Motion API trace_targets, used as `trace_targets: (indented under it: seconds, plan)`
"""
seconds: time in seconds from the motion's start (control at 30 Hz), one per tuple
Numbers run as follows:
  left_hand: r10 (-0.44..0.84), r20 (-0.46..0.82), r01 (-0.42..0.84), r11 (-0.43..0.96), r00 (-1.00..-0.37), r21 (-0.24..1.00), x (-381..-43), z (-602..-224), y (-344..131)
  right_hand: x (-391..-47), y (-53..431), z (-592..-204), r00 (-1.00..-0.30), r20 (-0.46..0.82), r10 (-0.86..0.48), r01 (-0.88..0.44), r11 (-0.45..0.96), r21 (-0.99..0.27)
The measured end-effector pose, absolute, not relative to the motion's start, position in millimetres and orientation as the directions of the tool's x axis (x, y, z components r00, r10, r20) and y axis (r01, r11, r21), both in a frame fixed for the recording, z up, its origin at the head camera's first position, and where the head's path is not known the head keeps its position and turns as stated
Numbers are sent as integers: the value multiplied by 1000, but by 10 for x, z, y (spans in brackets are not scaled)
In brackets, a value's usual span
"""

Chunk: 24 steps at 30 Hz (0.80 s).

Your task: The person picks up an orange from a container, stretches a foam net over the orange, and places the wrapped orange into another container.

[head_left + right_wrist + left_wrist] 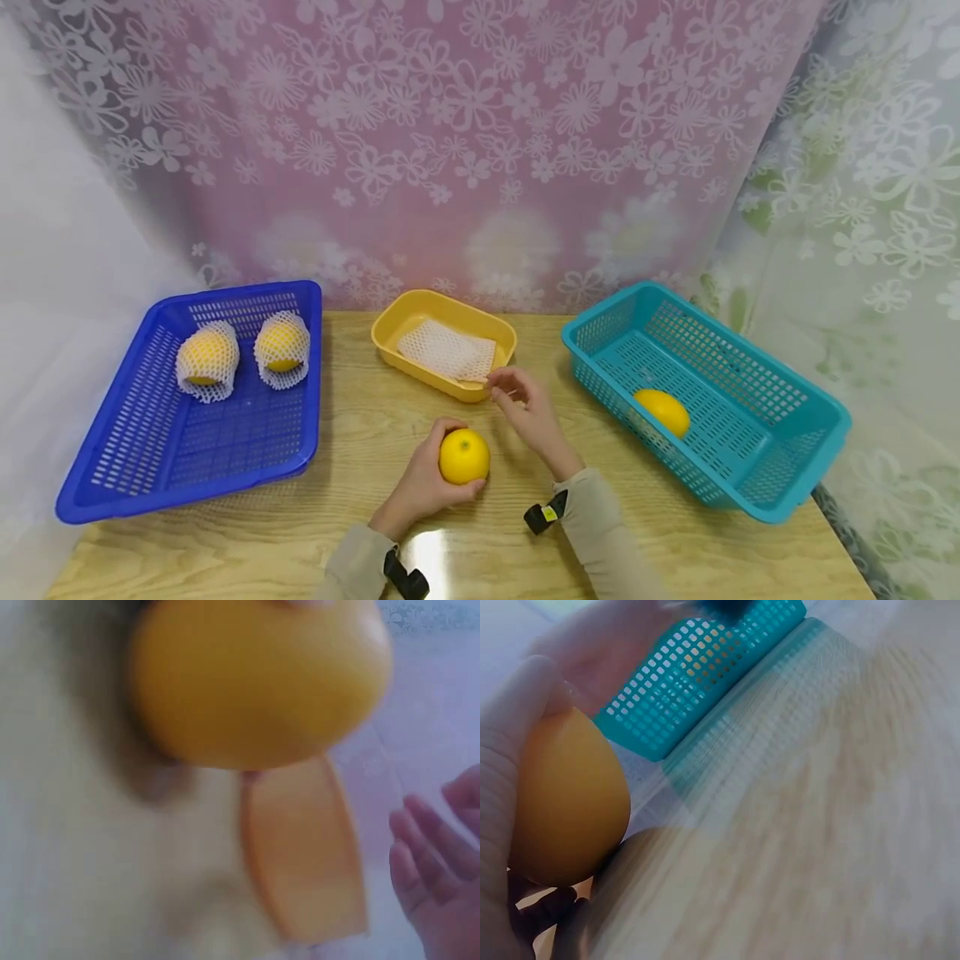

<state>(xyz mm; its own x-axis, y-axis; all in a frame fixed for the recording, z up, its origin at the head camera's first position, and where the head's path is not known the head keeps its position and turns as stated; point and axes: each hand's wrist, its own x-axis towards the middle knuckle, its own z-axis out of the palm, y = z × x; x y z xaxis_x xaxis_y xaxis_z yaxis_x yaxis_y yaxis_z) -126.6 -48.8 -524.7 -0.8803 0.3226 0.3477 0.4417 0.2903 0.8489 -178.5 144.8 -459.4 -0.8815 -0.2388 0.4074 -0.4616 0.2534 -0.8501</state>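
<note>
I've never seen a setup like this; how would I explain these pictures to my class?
These are a person's two bare hands, not a robot's. The widest picture comes from a camera on the head; the others come from wrist cameras. The left hand holds a round yellow fruit; the right hand is beside the yellow plastic tray, which contains white foam netting. On the wooden table, a blue basket holds two netted fruits, and a teal basket holds one bare fruit.

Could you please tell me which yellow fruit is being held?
The bare fruit in the left hand; the other bare one lies in the teal basket, and two netted ones sit in the blue basket.
</note>
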Motion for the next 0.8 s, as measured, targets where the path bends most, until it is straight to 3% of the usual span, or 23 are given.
trace_targets:
  seconds: [0.27,0.47,0.63,0.8]
  plan:
    - [322,311,408,299,-894,862,-1262,-5255,-482,-2423,1221,-4307,-928,241,-282,-366,582,-726]
    - [336,324,425,295,-885,856,-1275,-5265,-467,-2766,1049,-4291,-939,80,-335,-328,802,-499]
    - [342,320,420,275,-883,865,-1276,-5236,-494,-2873,940,-4348,-956,-69,-286,-242,897,-370]
    - [351,338,440,270,-873,857,-1286,-5253,-492,-2881,910,-4389,-963,-71,-259,-221,915,-338]
